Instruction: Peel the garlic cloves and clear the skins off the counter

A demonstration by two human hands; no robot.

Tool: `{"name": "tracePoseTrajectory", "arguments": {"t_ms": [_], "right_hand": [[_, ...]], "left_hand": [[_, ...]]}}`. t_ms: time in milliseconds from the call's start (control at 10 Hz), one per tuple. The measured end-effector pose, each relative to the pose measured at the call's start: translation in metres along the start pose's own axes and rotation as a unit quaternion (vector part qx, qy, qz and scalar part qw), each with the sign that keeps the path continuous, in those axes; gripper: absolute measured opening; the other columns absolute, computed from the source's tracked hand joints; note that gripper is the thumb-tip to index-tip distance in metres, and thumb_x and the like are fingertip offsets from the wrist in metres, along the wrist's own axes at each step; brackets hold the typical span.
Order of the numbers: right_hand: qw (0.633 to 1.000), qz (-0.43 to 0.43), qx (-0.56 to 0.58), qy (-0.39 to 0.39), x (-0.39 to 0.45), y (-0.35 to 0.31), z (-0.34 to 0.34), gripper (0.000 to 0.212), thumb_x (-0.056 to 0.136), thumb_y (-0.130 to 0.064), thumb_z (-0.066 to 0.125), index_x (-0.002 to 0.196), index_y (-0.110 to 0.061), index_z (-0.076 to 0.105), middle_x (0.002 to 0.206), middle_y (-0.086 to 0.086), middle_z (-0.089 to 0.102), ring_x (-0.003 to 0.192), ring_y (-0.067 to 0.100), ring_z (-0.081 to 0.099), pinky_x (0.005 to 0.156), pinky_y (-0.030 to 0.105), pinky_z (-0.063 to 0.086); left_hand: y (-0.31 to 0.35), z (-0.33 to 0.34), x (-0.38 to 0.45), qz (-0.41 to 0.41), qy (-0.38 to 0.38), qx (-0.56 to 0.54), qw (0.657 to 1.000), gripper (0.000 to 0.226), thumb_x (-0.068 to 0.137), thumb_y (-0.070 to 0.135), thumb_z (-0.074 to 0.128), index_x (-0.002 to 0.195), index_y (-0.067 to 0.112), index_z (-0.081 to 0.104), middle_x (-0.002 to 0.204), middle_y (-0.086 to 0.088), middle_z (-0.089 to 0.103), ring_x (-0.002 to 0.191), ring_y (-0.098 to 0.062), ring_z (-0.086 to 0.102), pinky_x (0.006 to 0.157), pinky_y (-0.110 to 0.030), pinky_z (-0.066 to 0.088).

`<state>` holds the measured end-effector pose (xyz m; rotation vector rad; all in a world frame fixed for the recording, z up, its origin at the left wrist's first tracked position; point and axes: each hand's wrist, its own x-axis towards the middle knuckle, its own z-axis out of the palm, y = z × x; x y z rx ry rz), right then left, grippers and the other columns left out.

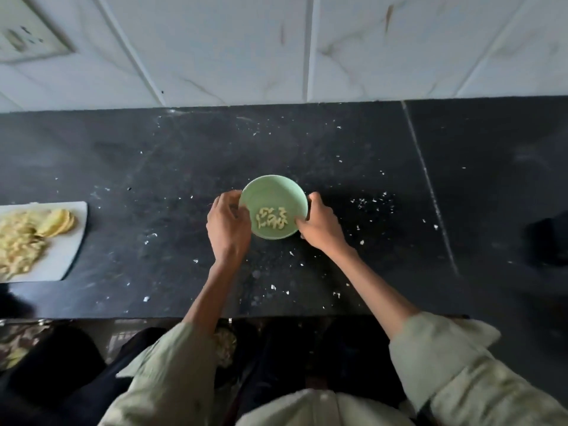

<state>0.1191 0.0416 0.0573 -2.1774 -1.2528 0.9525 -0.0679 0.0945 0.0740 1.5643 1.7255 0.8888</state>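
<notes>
A pale green bowl (270,190) stands in the middle of the black counter (153,167). Several peeled garlic cloves (272,222) lie in its near half. My left hand (227,229) curls round the bowl's left rim. My right hand (319,224) grips the right rim, thumb on the edge. Small white bits of garlic skin (373,204) are scattered over the counter, thickest to the right of the bowl and along the near edge.
A white cutting board (66,256) with sliced and shredded yellow food sits at the left edge. A dark object (547,238) lies at the far right. A tiled wall (276,47) backs the counter. Below the counter's front edge, a heap of pale scraps (226,345) shows.
</notes>
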Motion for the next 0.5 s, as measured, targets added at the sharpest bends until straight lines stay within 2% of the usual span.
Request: {"name": "tracePoseTrajectory", "arguments": {"t_ms": [100,200,300,400,500], "right_hand": [[0.999,0.031,-0.024,0.007,-0.012,0.022,-0.027,0.035,0.081,-0.036,0.063,0.109,-0.03,0.043,0.103,0.004,0.071,0.08,0.033,0.074,0.072,0.052,0.062],[0.996,0.069,-0.043,0.043,-0.025,0.047,-0.064,0.038,0.088,-0.029,0.066,0.123,-0.023,0.052,0.106,0.007,0.072,0.087,0.034,0.073,0.079,0.051,0.06],[0.995,0.085,-0.045,0.039,-0.034,0.069,-0.097,0.032,0.094,-0.027,0.065,0.124,-0.018,0.057,0.11,0.009,0.073,0.084,0.028,0.076,0.08,0.049,0.062],[0.996,0.072,-0.049,0.002,-0.042,0.084,-0.115,0.032,0.102,-0.044,0.061,0.114,-0.015,0.061,0.098,0.004,0.076,0.067,0.017,0.076,0.068,0.046,0.064],[0.98,0.021,-0.177,0.086,-0.05,0.088,-0.124,0.051,0.101,-0.066,0.049,0.124,-0.021,0.059,0.106,0.001,0.073,0.093,0.025,0.073,0.073,0.041,0.057]], "left_hand": [[0.02,0.006,-0.011,-0.001,-0.068,0.02,0.998,0.024,0.082,0.012,0.069,0.102,0.024,0.077,0.097,0.006,0.076,0.087,-0.015,0.07,0.084,-0.04,0.059],[0.026,0.031,-0.027,0.021,-0.159,0.016,0.987,0.022,0.077,0.017,0.07,0.095,0.029,0.075,0.089,0.009,0.077,0.081,-0.015,0.073,0.077,-0.043,0.063],[0.04,0.055,-0.037,0.04,-0.224,0.028,0.973,0.018,0.077,0.021,0.07,0.091,0.033,0.071,0.088,0.013,0.075,0.078,-0.012,0.073,0.073,-0.042,0.064],[0.058,0.067,-0.044,0.101,-0.228,0.122,0.961,0.028,0.083,0.028,0.069,0.111,0.028,0.069,0.107,0.011,0.071,0.093,-0.018,0.069,0.079,-0.039,0.057],[0.072,0.068,-0.047,0.185,-0.203,0.192,0.942,0.048,0.087,0.029,0.07,0.133,0.021,0.059,0.131,0.002,0.061,0.118,-0.025,0.059,0.089,-0.045,0.055]]}}
